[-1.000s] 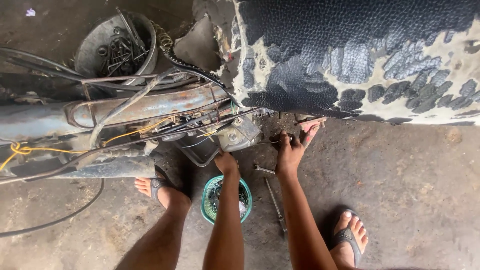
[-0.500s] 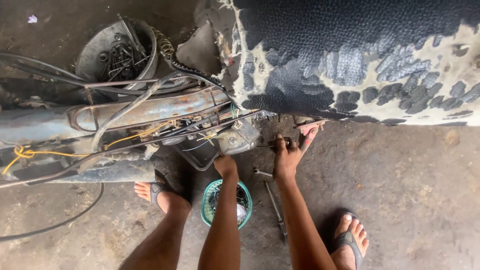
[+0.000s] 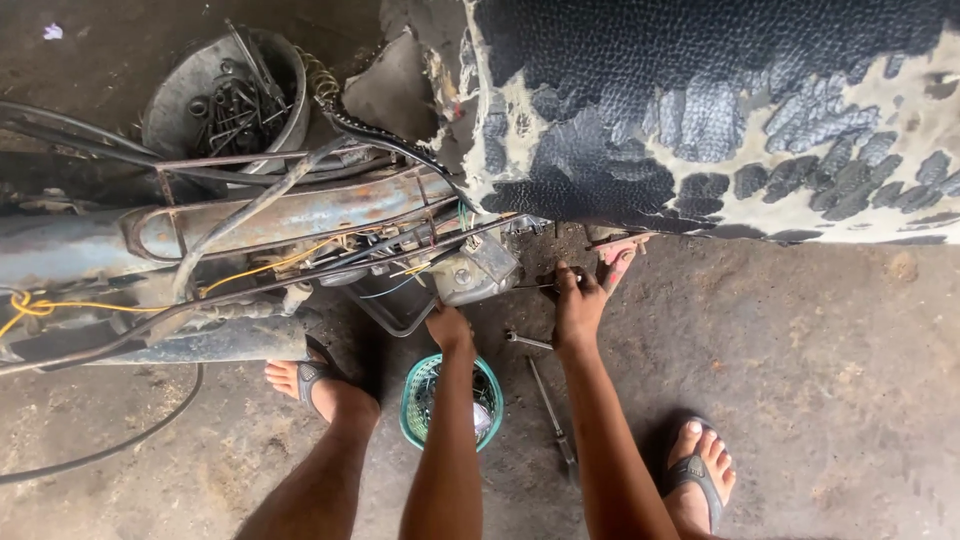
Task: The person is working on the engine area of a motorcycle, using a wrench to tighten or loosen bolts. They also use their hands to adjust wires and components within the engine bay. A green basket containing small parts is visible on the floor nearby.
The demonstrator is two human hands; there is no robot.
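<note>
The person is crouching on a stained concrete floor (image 3: pixel 830 400) beside a stripped motorcycle frame (image 3: pixel 280 215) — left hand (image 3: pixel 448 328) is pressing against the grey engine casing (image 3: pixel 478 272), grip impossible to tell. Right hand (image 3: pixel 580 300) is closing around a thin dark tool (image 3: pixel 535 286) under the cracked seat (image 3: pixel 720 110) — a green basket (image 3: pixel 415 395) is sitting between the legs.

My left hand's (image 3: pixel 449 328) fingers disappear under the engine (image 3: pixel 478 268). The seat (image 3: pixel 720 120) above it runs off the edge, and what my right hand (image 3: pixel 580 305) grips beside it is too small to tell.
</note>
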